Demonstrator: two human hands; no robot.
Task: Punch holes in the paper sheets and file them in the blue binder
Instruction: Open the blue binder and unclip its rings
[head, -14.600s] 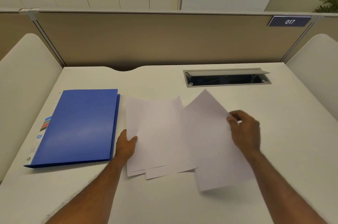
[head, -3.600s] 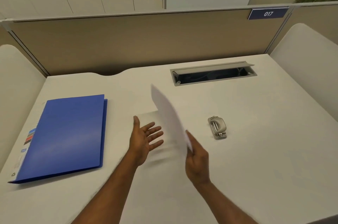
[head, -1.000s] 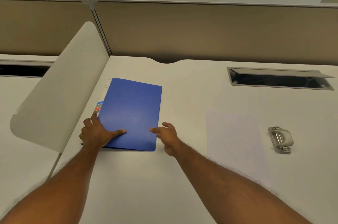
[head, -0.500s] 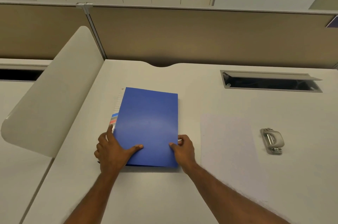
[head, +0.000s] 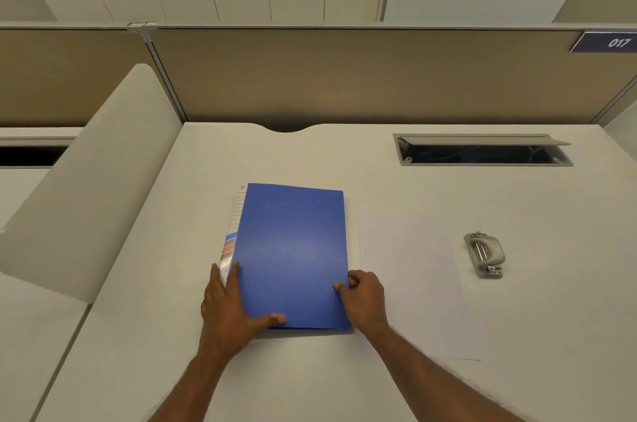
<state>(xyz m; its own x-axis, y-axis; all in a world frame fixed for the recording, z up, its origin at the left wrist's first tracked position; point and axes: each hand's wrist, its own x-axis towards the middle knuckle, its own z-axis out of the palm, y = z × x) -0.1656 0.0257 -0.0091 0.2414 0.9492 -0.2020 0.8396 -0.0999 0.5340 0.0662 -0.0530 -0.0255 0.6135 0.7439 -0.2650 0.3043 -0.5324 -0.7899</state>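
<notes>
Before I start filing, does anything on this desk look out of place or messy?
Nothing spilled or damaged. A tabbed index sheet sticks out left of the closed binder, and the cable hatch at the back stands open.

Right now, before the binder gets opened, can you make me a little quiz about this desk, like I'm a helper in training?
1. True or false: the blue plastic binder lies closed on the white desk.
2. What lies between the binder and the grey metal hole punch? A) white paper sheets B) a red pen C) a glass cup
3. Fill the gap: the right hand pinches the binder's ___ edge.

Key: 1 true; 2 A; 3 right.
</notes>
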